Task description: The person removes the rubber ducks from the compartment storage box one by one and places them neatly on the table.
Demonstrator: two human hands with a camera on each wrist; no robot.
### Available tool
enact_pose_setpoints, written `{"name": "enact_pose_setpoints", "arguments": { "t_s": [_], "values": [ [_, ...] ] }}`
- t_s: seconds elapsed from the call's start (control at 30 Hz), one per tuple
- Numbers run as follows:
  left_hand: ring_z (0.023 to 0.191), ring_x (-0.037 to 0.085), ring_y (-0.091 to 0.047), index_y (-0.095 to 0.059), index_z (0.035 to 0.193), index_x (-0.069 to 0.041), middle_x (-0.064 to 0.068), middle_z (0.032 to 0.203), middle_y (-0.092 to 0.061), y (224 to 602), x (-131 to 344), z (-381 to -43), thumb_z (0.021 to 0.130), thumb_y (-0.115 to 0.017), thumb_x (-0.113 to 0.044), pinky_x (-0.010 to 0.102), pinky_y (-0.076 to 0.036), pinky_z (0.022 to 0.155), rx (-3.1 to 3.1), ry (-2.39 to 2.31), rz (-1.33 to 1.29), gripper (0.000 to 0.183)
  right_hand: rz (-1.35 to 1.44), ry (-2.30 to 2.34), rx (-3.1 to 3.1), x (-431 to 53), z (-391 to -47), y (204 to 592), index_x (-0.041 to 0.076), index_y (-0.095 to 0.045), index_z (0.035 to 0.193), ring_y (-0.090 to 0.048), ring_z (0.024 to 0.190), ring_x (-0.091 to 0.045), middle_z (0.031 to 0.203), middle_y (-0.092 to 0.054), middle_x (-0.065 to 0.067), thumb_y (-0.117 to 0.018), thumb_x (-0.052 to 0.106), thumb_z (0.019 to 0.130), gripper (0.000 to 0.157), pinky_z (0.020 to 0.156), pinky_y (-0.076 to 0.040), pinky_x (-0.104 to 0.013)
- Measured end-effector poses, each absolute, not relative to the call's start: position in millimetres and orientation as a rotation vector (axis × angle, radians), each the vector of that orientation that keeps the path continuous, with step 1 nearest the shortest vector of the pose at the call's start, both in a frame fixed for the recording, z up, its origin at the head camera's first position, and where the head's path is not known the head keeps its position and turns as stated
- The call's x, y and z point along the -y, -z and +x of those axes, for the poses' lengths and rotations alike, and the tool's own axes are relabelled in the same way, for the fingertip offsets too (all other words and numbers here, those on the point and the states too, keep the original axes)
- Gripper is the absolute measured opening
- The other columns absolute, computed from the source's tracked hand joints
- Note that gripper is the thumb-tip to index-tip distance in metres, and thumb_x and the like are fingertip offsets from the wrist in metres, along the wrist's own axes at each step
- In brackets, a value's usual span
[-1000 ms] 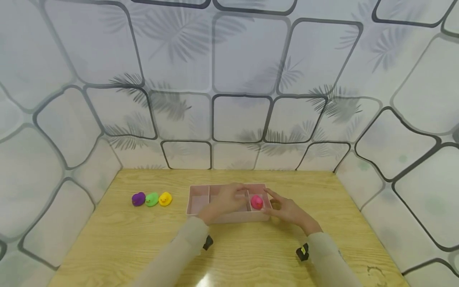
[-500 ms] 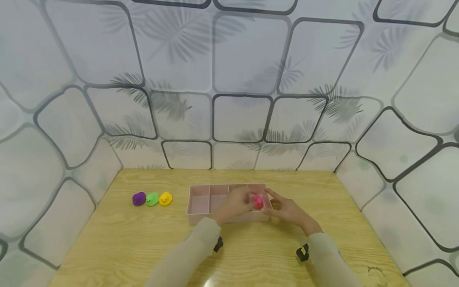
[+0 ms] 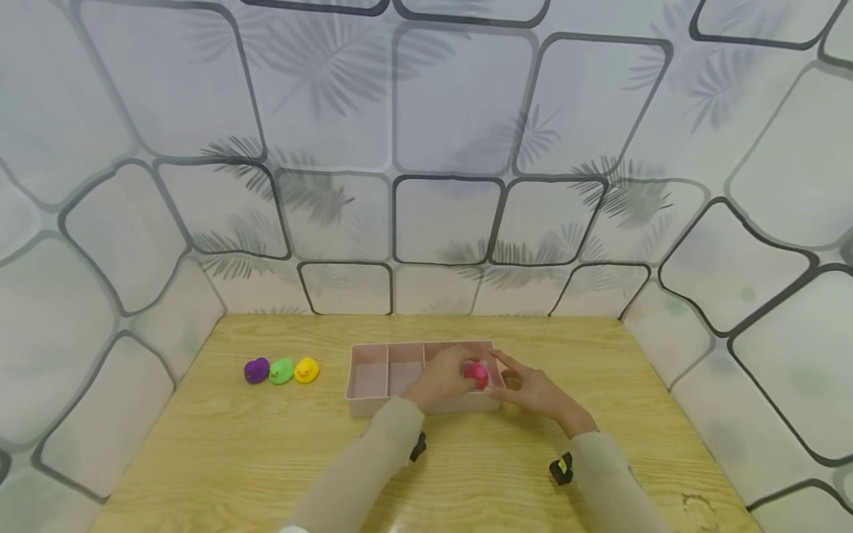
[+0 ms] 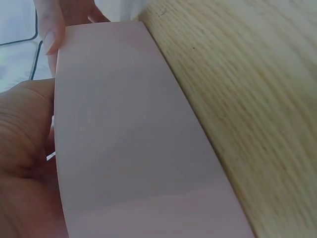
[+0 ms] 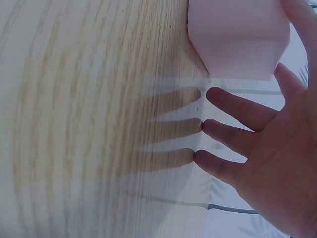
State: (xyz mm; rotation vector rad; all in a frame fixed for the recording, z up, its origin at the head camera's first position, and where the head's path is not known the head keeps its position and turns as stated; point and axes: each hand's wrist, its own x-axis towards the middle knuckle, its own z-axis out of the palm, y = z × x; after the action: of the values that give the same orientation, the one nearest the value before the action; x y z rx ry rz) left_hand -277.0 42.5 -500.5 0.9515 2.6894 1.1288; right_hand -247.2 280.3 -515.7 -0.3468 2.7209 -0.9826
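A pale pink divided box lies crosswise on the table. Down in its rightmost compartment is a pink rubber duck, partly covered by my left hand, whose fingers and thumb pinch it. In the left wrist view the box's long front wall hides most of the left hand. My right hand grips the box's right end, thumb at the front corner and index finger at the back one. Its other fingers spread beside the end wall in the right wrist view.
A purple duck, a green duck and a yellow duck stand in a row left of the box. The wooden table meets patterned walls at the back and sides.
My left hand has moved right along the box, from over its middle compartments to the pink duck, and its fingers have closed round it. The right hand keeps its place.
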Motion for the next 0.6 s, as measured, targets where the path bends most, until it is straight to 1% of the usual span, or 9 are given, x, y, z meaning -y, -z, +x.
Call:
{"name": "enact_pose_setpoints", "arguments": {
  "t_s": [0.07, 0.13, 0.23, 0.3, 0.43, 0.5, 0.6],
  "values": [
    [0.122, 0.022, -0.068, -0.076, 0.123, -0.017, 0.003, 0.136, -0.072, 501.1, -45.2, -279.5, 0.089, -0.081, -0.007, 0.035, -0.057, 0.103, -2.691, -1.098, 0.947, 0.036, -0.352, 0.990, -2.720, -280.2, -246.4, 515.9, 0.032, -0.031, 0.167, -0.063, 0.132, -0.037, 0.143, -0.067, -0.014, -0.071, 0.061, 0.094, 0.088, 0.111, -0.047, -0.064],
    [0.111, 0.017, -0.069, -0.077, 0.117, -0.020, 0.000, 0.130, -0.074, 501.9, -47.7, -282.4, 0.089, -0.082, -0.008, 0.029, -0.057, 0.094, -2.700, -1.057, 0.933, 0.031, -0.357, 0.997, -2.718, -280.1, -245.9, 516.2, 0.032, -0.030, 0.167, -0.063, 0.133, -0.037, 0.143, -0.067, -0.014, -0.070, 0.061, 0.094, 0.088, 0.112, -0.047, -0.064],
    [0.091, 0.013, -0.063, -0.078, 0.111, -0.020, -0.002, 0.116, -0.075, 502.5, -50.2, -285.1, 0.089, -0.082, -0.011, 0.022, -0.052, 0.078, -2.694, -1.027, 0.898, 0.025, -0.358, 0.993, -2.725, -279.6, -245.3, 516.0, 0.032, -0.030, 0.167, -0.062, 0.134, -0.037, 0.143, -0.067, -0.014, -0.069, 0.062, 0.094, 0.088, 0.112, -0.046, -0.063],
    [0.084, 0.011, -0.059, -0.078, 0.108, -0.020, -0.002, 0.107, -0.073, 501.4, -51.6, -285.8, 0.089, -0.083, -0.012, 0.021, -0.050, 0.072, -2.692, -1.005, 0.872, 0.021, -0.367, 0.986, -2.733, -280.2, -245.8, 516.3, 0.031, -0.030, 0.167, -0.062, 0.134, -0.038, 0.142, -0.068, -0.014, -0.069, 0.062, 0.095, 0.088, 0.112, -0.046, -0.064],
    [0.077, 0.010, -0.057, -0.079, 0.102, -0.020, -0.002, 0.097, -0.071, 498.4, -54.3, -285.7, 0.089, -0.083, -0.013, 0.021, -0.048, 0.068, -2.702, -0.966, 0.835, 0.016, -0.372, 0.979, -2.736, -280.9, -246.2, 516.0, 0.031, -0.030, 0.167, -0.061, 0.134, -0.038, 0.143, -0.067, -0.014, -0.069, 0.063, 0.094, 0.089, 0.113, -0.045, -0.065],
    [0.077, 0.010, -0.058, -0.079, 0.101, -0.021, -0.002, 0.094, -0.070, 496.8, -55.4, -285.3, 0.088, -0.083, -0.013, 0.022, -0.049, 0.068, -2.714, -0.936, 0.823, 0.015, -0.378, 0.979, -2.733, -281.3, -246.3, 516.0, 0.031, -0.029, 0.168, -0.060, 0.135, -0.040, 0.144, -0.067, -0.015, -0.069, 0.063, 0.095, 0.089, 0.112, -0.045, -0.066],
    [0.079, 0.011, -0.058, -0.079, 0.103, -0.022, -0.004, 0.092, -0.069, 496.0, -57.5, -285.0, 0.087, -0.085, -0.017, 0.023, -0.050, 0.070, -2.743, -0.888, 0.779, 0.018, -0.360, 0.983, -2.725, -280.6, -246.5, 515.6, 0.033, -0.029, 0.168, -0.059, 0.136, -0.039, 0.145, -0.066, -0.014, -0.069, 0.064, 0.094, 0.089, 0.113, -0.045, -0.064]
  ]
}}
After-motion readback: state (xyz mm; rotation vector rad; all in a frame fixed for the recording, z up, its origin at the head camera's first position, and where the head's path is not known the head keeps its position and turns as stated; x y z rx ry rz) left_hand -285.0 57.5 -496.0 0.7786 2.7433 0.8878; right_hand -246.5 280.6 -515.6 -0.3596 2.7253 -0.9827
